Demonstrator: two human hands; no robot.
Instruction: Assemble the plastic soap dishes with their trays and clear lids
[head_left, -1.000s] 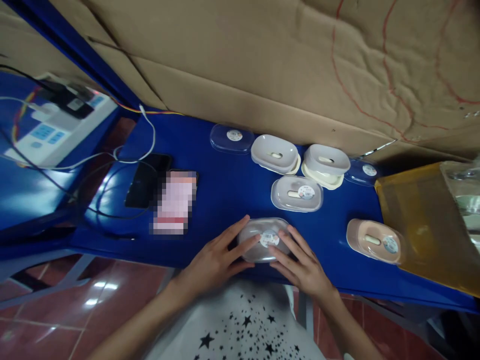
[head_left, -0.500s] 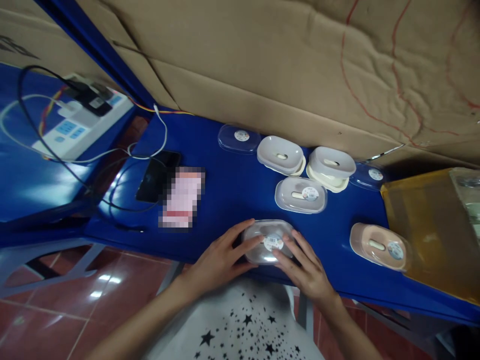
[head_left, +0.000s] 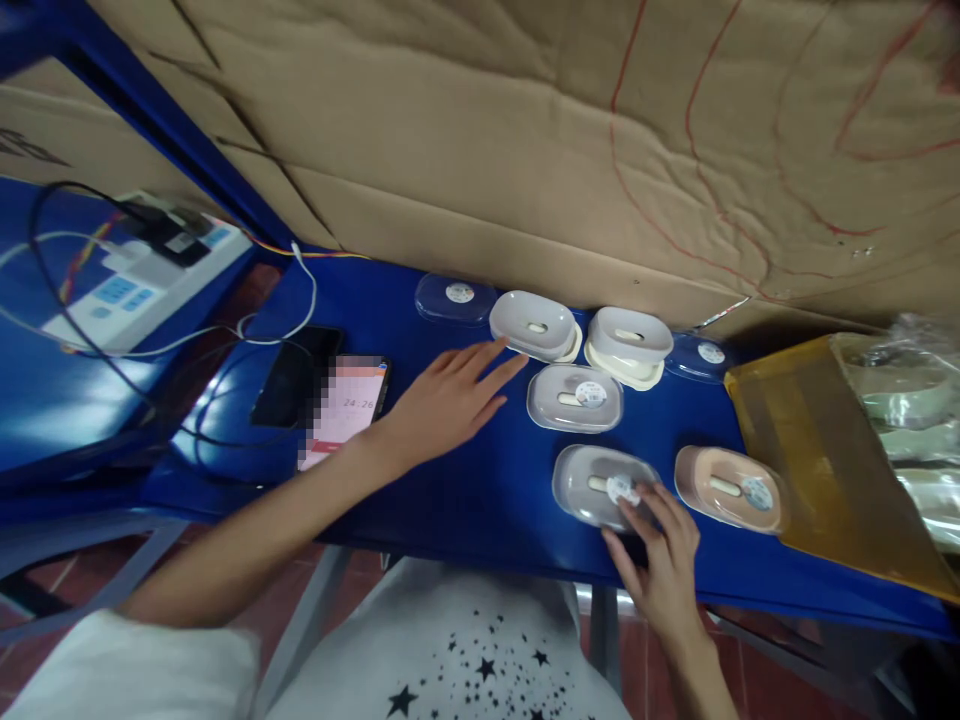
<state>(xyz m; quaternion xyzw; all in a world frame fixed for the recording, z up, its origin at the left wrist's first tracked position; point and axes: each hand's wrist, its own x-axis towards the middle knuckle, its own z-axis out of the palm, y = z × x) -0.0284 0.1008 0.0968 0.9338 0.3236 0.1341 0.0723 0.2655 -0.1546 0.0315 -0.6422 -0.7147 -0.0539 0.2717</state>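
My right hand [head_left: 664, 560] grips the right front end of a grey soap box with a clear lid [head_left: 600, 485], fingertips on the lid and thumb at its front edge. Fingers spread and holding nothing, my left hand [head_left: 457, 400] reaches over the table, its fingertips close to an uncovered grey soap box [head_left: 531, 322] with a cream piece partly under it. To the right of that, a second uncovered grey soap box [head_left: 634, 328] sits on a cream base [head_left: 619, 365]. Another lidded grey soap box [head_left: 574, 400] lies between these and the one at my right hand.
Clear lids [head_left: 454, 300] [head_left: 701, 357] lie at the back. A lidded peach soap box [head_left: 731, 490] is beside a carton [head_left: 825, 470] with wrapped items. Phones [head_left: 296, 375] [head_left: 345, 405], cables and a power strip [head_left: 142, 290] are on the left. Cardboard [head_left: 450, 150] stands behind.
My left hand has left the lidded grey soap box and moved up toward the back row. My right hand has shifted that box rightward, near the peach one. The view has shifted slightly.
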